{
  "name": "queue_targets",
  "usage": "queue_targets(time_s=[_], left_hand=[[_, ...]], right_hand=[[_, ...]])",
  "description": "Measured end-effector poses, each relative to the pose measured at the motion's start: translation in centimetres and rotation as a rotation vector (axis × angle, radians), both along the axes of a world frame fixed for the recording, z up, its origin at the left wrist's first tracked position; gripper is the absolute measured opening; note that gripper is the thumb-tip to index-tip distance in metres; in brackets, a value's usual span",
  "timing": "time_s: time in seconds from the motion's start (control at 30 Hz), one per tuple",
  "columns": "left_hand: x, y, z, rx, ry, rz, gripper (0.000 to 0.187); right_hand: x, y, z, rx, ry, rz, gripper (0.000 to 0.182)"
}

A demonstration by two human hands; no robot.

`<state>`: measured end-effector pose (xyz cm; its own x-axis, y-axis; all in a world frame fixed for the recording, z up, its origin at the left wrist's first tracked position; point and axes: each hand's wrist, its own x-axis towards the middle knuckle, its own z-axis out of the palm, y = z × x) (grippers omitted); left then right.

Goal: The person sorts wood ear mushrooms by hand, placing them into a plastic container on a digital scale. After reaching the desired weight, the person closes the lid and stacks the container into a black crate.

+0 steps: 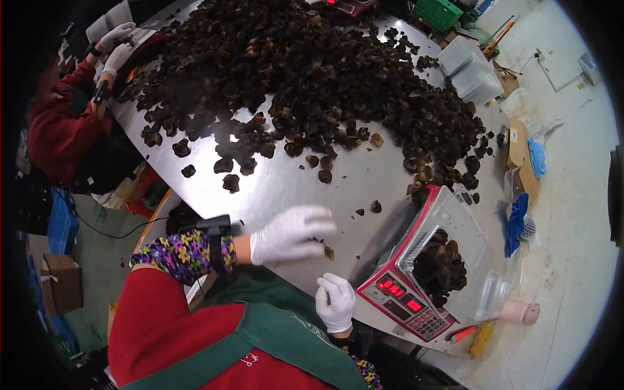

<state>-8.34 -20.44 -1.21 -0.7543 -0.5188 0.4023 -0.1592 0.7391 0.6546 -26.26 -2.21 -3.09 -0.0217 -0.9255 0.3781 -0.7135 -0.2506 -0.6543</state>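
Note:
My left hand (292, 235), in a white glove, is over the near part of the metal table (260, 198). Motion blurs its stretched fingers, which look apart. A small brown piece (329, 252) lies by its fingertips. Lower down, my right hand (335, 302), also gloved, is loosely curled at the table's near edge, with nothing visible in it. To its right stands a red scale (406, 302) with lit red digits. A clear plastic container on the scale holds dark, wrinkled, fungus-like pieces (440, 266).
A large heap of dark pieces (292, 71) covers the far table. At the left, a co-worker in red (62, 140) has both gloved hands by another tray. Clear containers (471, 71) and a green crate (439, 12) are at the upper right. Blue cloth (517, 224) lies beyond the right edge.

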Motion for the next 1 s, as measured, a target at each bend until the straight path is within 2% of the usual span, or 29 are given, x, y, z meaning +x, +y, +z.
queue_targets(time_s=[0.1,0.17,0.2,0.23,0.3,0.33,0.37,0.43,0.47,0.53,0.57,0.63,0.77,0.83,0.87,0.9,0.97,1.0], left_hand=[[0.5,-5.8,-1.4,-0.174,-0.088,0.458,0.031],[-0.3,-8.3,-1.1,-0.196,-0.034,0.576,0.024],[-0.5,-9.1,-1.1,-0.293,-0.115,0.572,0.016],[-0.6,-9.1,-1.5,-0.292,-0.114,0.571,0.016],[-1.2,-9.1,-2.4,-0.349,-0.181,0.385,0.010],[-1.6,-7.8,-2.5,-0.358,-0.270,0.386,0.009],[-1.6,-6.3,-1.0,-0.276,-0.264,0.335,0.012],[-1.5,-5.2,0.9,0.086,-0.350,0.246,0.018],[-1.8,-5.5,0.7,0.084,-0.350,0.245,0.018],[-2.5,-6.9,0.2,-0.131,-0.104,0.434,0.021],[-2.8,-7.8,0.9,-0.116,-0.142,0.420,0.025],[-3.6,-9.5,-1.3,-0.218,-0.136,0.403,0.024],[-3.5,-8.7,-1.9,-0.241,-0.240,0.333,0.022],[-2.8,-6.7,-1.6,-0.045,-0.328,0.362,0.021],[-2.1,-5.4,-1.4,-0.051,-0.268,0.338,0.021],[-1.5,-4.3,-1.6,0.047,-0.195,0.262,0.023],[-0.8,-2.8,1.9,0.221,-0.383,0.250,0.025],[-0.6,-3.3,2.8,0.111,-0.378,0.271,0.026]], right_hand=[[0.1,-0.2,0.1,0.011,-0.045,-0.030,0.022],[0.0,-0.3,0.1,0.013,-0.043,-0.019,0.022],[-0.1,-0.3,0.1,0.018,-0.047,-0.009,0.021],[-0.1,-0.3,0.0,0.018,-0.045,-0.011,0.021],[-0.4,-0.2,-0.1,0.068,-0.097,0.029,0.023],[-0.6,-0.2,-0.1,0.068,-0.091,0.027,0.023],[-0.6,-0.1,-0.1,0.073,-0.092,0.043,0.023],[-0.8,-0.1,-0.2,0.076,-0.093,0.061,0.023],[-0.8,-0.1,-0.1,0.082,-0.099,0.066,0.023],[-0.7,-0.1,-0.1,0.089,-0.111,0.071,0.023],[-0.7,-0.1,-0.2,0.087,-0.121,0.073,0.023],[-0.7,0.0,-0.4,0.081,-0.131,0.070,0.023],[-0.8,-0.2,-0.5,0.052,-0.133,0.063,0.023],[-0.9,0.1,-0.6,0.050,-0.154,0.073,0.022],[-0.9,0.0,-0.5,0.051,-0.146,0.080,0.022],[-0.9,-0.1,-0.6,0.051,-0.140,0.087,0.022],[-1.0,-0.2,-0.6,0.047,-0.136,0.095,0.021],[-0.9,-0.2,-0.6,0.048,-0.125,0.100,0.021]])
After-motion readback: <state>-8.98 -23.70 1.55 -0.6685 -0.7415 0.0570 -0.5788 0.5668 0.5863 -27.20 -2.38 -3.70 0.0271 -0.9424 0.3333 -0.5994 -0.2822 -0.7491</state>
